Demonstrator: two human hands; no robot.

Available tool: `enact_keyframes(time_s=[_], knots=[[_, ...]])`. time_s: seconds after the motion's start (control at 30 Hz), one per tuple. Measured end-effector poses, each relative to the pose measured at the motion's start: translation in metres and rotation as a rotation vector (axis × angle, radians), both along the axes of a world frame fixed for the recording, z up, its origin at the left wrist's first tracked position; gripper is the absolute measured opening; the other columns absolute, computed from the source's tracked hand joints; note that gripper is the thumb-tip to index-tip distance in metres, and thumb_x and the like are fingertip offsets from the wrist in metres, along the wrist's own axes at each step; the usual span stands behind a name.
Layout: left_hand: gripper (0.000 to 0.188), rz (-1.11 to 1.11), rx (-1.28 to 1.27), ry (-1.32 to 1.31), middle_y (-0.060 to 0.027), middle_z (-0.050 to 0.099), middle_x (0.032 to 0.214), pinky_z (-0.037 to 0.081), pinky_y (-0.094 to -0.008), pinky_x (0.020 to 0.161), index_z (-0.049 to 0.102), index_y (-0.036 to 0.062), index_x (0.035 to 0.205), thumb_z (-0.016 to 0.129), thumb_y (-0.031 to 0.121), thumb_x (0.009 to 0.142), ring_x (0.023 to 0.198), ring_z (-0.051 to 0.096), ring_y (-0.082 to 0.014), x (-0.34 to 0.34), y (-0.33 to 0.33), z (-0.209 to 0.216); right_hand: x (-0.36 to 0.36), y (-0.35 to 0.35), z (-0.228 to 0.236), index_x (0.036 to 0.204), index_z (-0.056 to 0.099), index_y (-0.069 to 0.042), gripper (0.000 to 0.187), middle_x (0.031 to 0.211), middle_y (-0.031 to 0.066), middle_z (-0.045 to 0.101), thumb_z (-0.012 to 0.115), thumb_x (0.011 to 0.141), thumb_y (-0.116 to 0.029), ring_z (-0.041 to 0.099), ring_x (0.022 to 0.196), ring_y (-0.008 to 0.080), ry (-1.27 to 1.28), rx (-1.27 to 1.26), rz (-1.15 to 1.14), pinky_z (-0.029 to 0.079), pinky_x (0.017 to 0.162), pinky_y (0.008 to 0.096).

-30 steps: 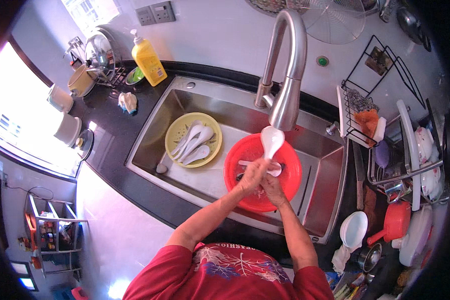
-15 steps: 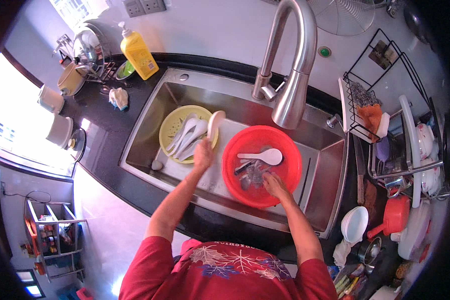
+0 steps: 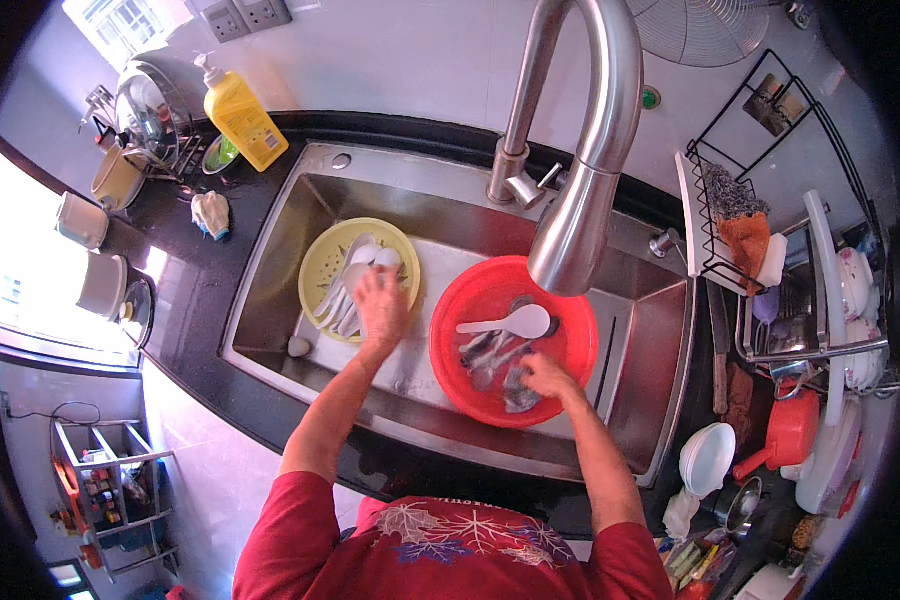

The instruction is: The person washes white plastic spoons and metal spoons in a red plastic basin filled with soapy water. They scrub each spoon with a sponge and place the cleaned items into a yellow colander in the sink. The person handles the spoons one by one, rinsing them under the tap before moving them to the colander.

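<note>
Head | left hand (image 3: 383, 305) splayed over yellow colander (image 3: 320, 263) | right hand (image 3: 550, 378) in red basin (image 3: 448, 345), grip unclear | faucet (image 3: 576, 230) overlaps basin

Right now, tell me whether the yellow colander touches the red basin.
Apart: the head view shows a strip of steel sink floor between the yellow colander and the red basin.

Left hand (image 3: 382, 308) now over the white spoons (image 3: 356, 276) in the yellow colander (image 3: 320, 250), was at its edge. Fingers spread, carried spoon let go; can't pick it out below. Right hand (image 3: 550, 378): greyish clump (image 3: 520, 393) in red basin (image 3: 581, 330) shifted nearer the body, now by its fingertips. Hands were together a second ago, now well apart.
</note>
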State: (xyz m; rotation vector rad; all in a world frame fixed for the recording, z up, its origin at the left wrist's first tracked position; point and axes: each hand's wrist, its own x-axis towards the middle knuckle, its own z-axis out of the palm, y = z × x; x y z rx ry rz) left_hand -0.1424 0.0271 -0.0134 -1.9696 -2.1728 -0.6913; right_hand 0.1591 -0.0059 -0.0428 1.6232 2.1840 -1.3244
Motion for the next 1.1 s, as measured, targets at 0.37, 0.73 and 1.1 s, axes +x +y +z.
enact_keyframes(time_s=[0.37,0.73,1.1], knots=[[0.027,-0.451,-0.782,0.132,-0.0127,0.058,0.093,0.041,-0.0395,0.077,0.053,0.0056,0.096,0.053,0.02,0.073,0.087,0.057,-0.0255,0.125,0.005,-0.076,-0.008,0.032,-0.071,0.104,0.048,0.0,0.036,0.1,0.0198,0.046,0.051,0.067,0.001,0.044,0.097,0.0365,0.083,0.776,-0.299,0.036,0.085,0.0428],[0.012,-0.166,-1.187,-1.496,0.0045,0.043,0.056,0.026,-0.0218,0.034,0.052,0.0184,0.091,0.045,0.026,0.085,0.041,0.033,-0.0061,0.108,-0.034,-0.043,-0.049,0.012,-0.051,0.097,0.054,-0.002,0.025,0.094,0.0133,0.056,0.053,0.072,-0.006,0.053,0.093,0.0253,0.549,0.439,-0.419,0.041,0.082,0.0335],[0.018,-0.204,-1.395,-1.643,0.0067,0.03,0.051,0.017,-0.0205,0.033,0.044,0.0163,0.075,0.041,0.028,0.088,0.037,0.023,-0.0044,0.109,-0.046,0.006,-0.071,0.008,0.032,0.088,0.056,-0.004,0.018,0.081,0.0144,0.054,0.051,0.071,-0.003,0.052,0.081,0.031,0.518,0.62,-0.299,0.042,0.073,0.0376]])
